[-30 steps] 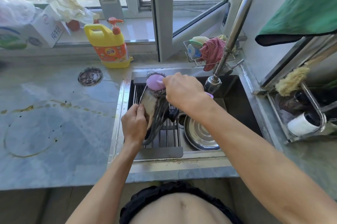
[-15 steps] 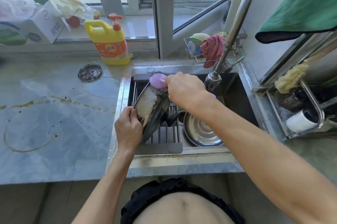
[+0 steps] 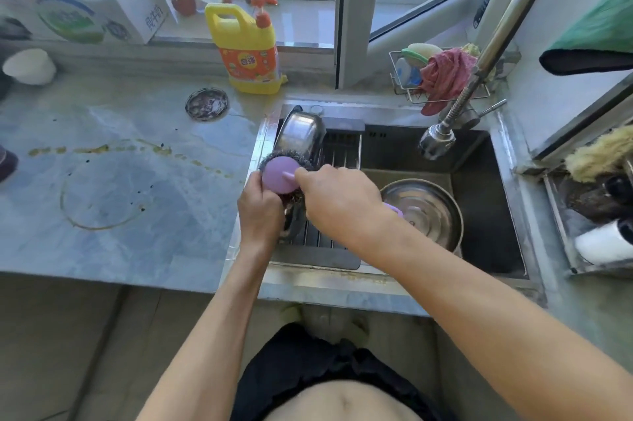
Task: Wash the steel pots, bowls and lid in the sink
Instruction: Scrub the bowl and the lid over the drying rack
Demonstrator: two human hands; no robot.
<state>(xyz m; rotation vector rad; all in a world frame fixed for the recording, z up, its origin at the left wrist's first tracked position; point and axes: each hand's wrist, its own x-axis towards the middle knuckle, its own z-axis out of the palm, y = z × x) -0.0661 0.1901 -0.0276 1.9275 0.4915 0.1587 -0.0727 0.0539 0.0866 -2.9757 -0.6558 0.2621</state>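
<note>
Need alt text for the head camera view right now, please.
Over the sink, the left hand holds a steel pot tilted on the drain rack while the right hand presses a purple-handled steel-wool scrubber against it. A steel bowl waits in the basin.

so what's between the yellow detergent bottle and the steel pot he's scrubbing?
Head view: only wet countertop and sink rim between detergent bottle and pot.

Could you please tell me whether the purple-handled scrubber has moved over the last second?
Yes. The purple-handled steel-wool scrubber has moved from the sink rack's far end toward the near-left sink rim.
</note>
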